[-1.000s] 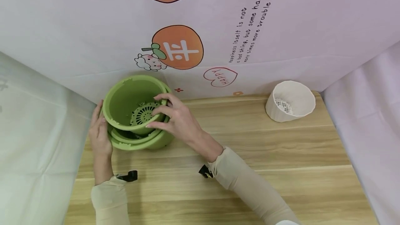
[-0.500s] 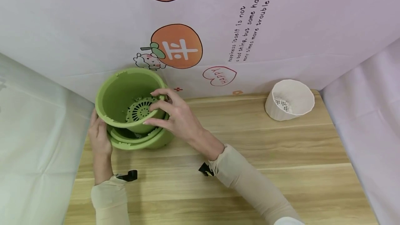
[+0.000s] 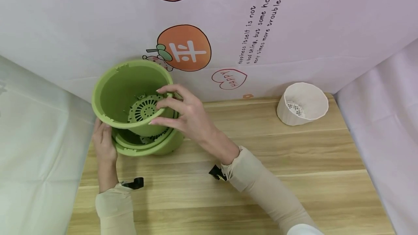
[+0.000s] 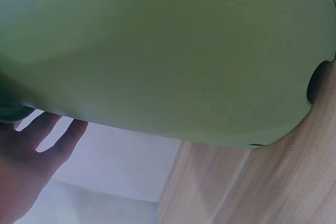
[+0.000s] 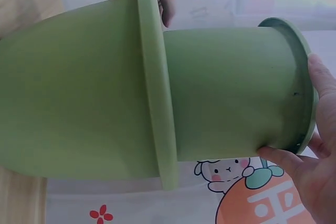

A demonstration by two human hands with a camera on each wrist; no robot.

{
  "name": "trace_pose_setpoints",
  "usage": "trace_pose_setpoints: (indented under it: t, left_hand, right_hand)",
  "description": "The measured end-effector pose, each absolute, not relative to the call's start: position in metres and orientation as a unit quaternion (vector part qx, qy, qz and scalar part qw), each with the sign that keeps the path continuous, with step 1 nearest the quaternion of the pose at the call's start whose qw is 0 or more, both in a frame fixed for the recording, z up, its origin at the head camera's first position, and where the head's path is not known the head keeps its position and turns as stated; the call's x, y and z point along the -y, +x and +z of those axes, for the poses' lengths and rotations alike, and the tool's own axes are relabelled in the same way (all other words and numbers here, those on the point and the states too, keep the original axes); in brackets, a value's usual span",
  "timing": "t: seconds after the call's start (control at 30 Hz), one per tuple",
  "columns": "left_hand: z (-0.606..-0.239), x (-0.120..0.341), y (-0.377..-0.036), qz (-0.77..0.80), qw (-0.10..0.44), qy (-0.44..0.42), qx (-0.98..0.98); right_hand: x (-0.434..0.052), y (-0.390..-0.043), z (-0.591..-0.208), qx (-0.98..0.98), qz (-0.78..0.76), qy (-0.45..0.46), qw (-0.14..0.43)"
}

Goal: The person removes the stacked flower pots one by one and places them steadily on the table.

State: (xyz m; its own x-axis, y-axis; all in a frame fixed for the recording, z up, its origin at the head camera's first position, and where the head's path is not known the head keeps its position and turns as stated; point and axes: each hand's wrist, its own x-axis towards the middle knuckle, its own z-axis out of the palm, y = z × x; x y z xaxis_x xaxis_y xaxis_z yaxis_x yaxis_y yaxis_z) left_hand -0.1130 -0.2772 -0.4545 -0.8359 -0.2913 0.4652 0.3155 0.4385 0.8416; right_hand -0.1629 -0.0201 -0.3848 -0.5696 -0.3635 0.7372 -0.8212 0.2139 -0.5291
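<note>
- The right hand (image 3: 186, 117) pinches the near rim of the upper green pot (image 3: 130, 95), fingers curled over the edge. The pot is tilted and partly lifted out of the lower green pots (image 3: 153, 147) nested under it.
- The left hand (image 3: 103, 142) sits against the left side of that lower stack on the wooden table (image 3: 261, 177). Fingers look pretty straight, though the wrist view is mostly just green plastic, so I can't tell exactly.
- A white pot (image 3: 303, 103) lies tipped near the far right corner, well apart.
- The backdrop (image 3: 294, 28) reads "HAPPY" in a heart, plus "Happiness itself is not a bad thing, but some happy…".
</note>
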Motion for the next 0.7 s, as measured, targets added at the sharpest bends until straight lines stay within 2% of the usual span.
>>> trace_pose_setpoints:
  t: [0.3,0.53,0.7]
  left_hand:
    - [-0.454,0.278,-0.112,-0.541,0.290,-0.007,0.789]
    - [-0.478,0.296,-0.121,-0.522,0.272,0.008,0.808]
    - [-0.482,0.299,-0.122,-0.533,0.261,0.014,0.805]
  right_hand:
    - [0.017,-0.161,-0.376,0.728,0.486,0.403,0.265]
    - [0.008,-0.159,-0.366,0.715,0.498,0.394,0.291]
    - [-0.003,-0.160,-0.359,0.709,0.499,0.387,0.314]
